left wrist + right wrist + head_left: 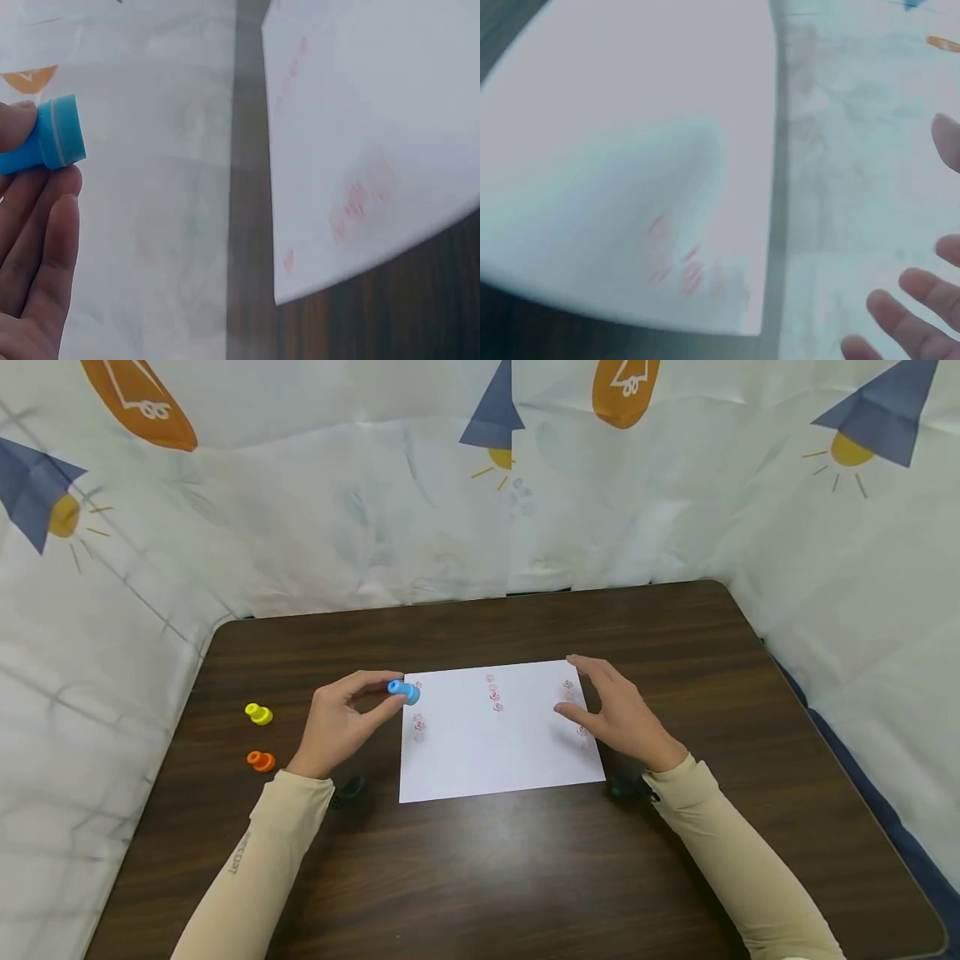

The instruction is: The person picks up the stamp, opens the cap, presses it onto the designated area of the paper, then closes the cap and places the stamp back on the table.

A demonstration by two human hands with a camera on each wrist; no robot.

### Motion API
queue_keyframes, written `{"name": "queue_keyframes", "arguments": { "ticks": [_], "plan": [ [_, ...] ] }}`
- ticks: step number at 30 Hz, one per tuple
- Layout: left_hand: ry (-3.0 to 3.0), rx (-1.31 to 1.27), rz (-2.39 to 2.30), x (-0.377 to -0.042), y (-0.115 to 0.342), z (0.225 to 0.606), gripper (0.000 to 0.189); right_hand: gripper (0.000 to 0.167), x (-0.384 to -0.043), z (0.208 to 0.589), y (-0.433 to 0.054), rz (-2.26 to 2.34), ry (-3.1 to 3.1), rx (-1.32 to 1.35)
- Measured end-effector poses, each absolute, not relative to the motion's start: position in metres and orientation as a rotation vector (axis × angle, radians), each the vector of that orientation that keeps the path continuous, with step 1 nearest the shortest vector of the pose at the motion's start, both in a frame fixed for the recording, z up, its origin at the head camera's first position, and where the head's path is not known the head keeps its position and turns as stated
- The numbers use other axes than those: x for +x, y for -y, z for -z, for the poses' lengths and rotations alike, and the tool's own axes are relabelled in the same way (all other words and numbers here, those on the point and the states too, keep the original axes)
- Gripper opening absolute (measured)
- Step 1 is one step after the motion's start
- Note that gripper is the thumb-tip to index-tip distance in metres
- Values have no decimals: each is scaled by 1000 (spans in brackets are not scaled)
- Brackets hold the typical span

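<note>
Between thumb and fingers my left hand (339, 725) pinches a small blue stamp (404, 691) over the upper left corner of a white sheet of paper (495, 760). In the left wrist view the blue stamp (63, 133) lies sideways, its wide end pointing away from the hand. My right hand (626, 714) hovers at the paper's right side, fingers spread and holding nothing. Red flower-like prints (495, 693) mark the paper at its left, top middle and right. Some right-side prints are partly behind the right hand.
A yellow stamp (258, 714) and an orange stamp (261, 761) stand on the dark wooden table (480, 877), left of my left hand. White patterned sheeting (337, 527) hangs behind the table and along both sides.
</note>
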State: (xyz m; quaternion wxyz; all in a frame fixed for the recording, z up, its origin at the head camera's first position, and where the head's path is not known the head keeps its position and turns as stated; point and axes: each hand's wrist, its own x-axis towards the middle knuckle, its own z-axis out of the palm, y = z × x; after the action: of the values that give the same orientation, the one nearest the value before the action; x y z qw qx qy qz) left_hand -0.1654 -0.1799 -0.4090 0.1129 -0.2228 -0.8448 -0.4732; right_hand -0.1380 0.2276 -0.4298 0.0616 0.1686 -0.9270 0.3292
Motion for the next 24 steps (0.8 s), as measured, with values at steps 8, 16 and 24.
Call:
{"name": "queue_keyframes", "arguments": {
  "ticks": [8,16,24],
  "plan": [
    [2362,-560,1672,-170,159,411,34,64,-147,423,-219,-1362,2561,449],
    [2210,-498,1920,-172,131,412,33,59,-150,410,-206,-1789,2373,409],
    [2136,-487,2079,-176,101,415,32,56,-153,403,-185,-1929,2301,462]
  ]
}}
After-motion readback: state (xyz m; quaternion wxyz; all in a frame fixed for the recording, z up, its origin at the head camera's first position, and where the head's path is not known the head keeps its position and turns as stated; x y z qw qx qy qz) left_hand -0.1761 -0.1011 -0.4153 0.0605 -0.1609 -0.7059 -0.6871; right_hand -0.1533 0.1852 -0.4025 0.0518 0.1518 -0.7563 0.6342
